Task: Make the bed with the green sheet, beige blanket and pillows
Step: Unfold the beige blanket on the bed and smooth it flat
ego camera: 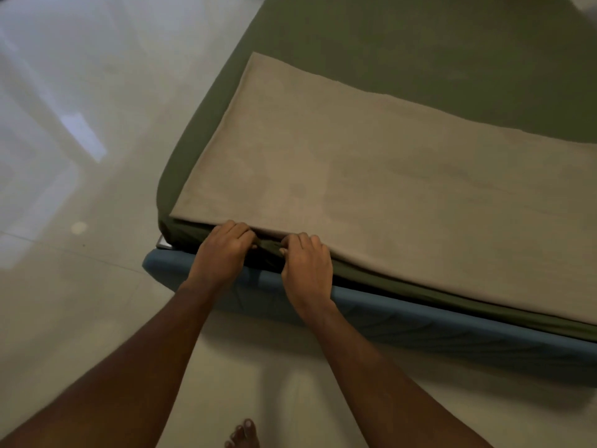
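The green sheet covers the mattress, the folded beige blanket lies along its near edge, long axis running rightward, and just under the blanket's hem by the left corner the left hand and right hand, close together, pinch the sheet with curled fingers.

Left hand and right hand grip the dark green sheet at the near edge of the flat beige fabric blanket, above the blue padded bed frame.
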